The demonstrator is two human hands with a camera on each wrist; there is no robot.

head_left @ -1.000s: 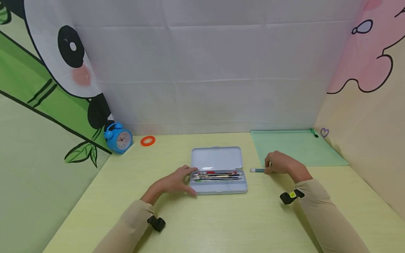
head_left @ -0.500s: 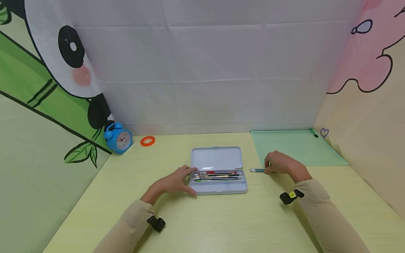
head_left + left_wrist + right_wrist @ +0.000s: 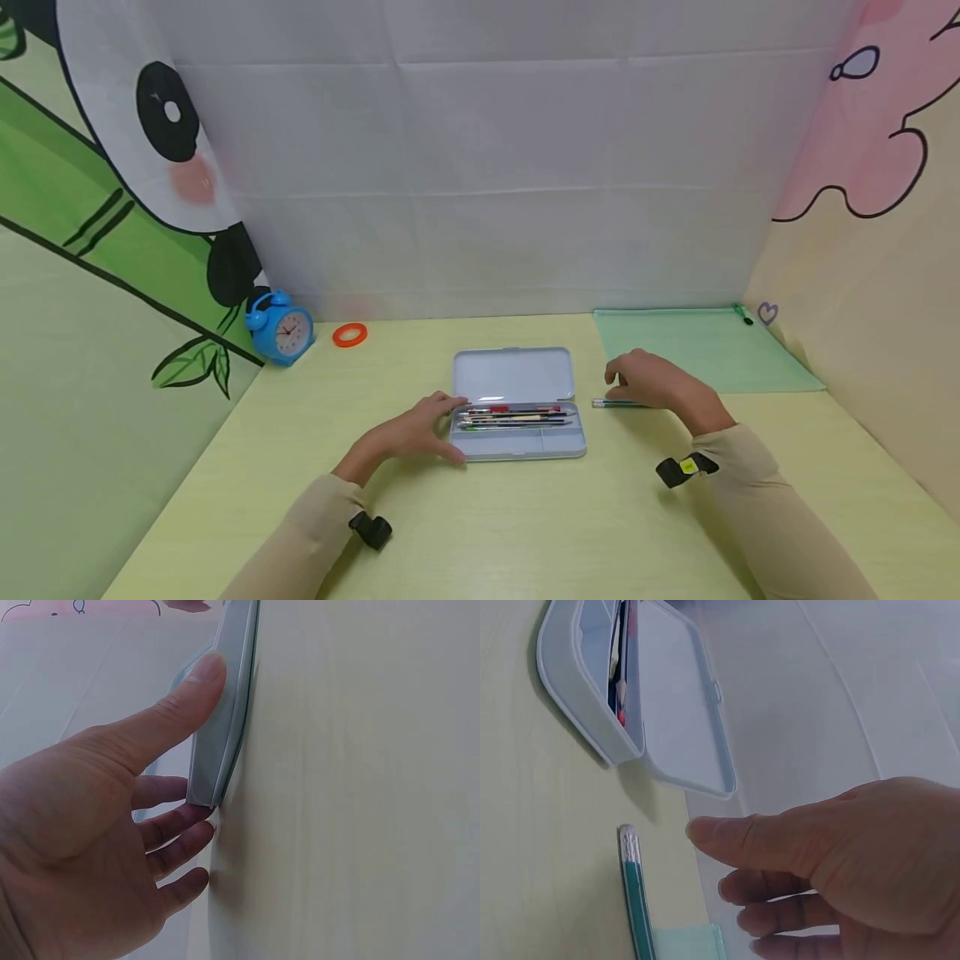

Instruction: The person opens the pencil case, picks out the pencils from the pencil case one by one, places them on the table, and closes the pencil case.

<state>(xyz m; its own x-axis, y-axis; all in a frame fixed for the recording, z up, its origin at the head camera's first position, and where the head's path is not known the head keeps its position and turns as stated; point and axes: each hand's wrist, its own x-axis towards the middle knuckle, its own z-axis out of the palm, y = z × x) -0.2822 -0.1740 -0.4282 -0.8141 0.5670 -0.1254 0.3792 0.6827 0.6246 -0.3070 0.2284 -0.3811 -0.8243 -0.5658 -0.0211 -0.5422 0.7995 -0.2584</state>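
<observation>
An open pale blue-grey pencil case [image 3: 495, 447] lies on the table, its lid [image 3: 513, 375] folded back and several pencils [image 3: 517, 418] in its long compartment. At its left end, my left hand [image 3: 417, 431] grips the case: in the left wrist view the thumb presses the front side and the fingers reach round the end. My right hand [image 3: 654, 383] hovers just over a green pencil [image 3: 635, 896] with a silvery end, which lies on the table right of the case. Its thumb and fingers are apart and hold nothing in the right wrist view.
A translucent green zip pouch [image 3: 705, 354] lies flat at the back right. At the back left stand a blue alarm clock [image 3: 288, 332] and an orange ring [image 3: 350, 335]. A white sheet [image 3: 480, 167] hangs behind the table.
My right hand has let go of the green pencil and shifted slightly left and up above it. The left hand and the pencil case have stayed put.
</observation>
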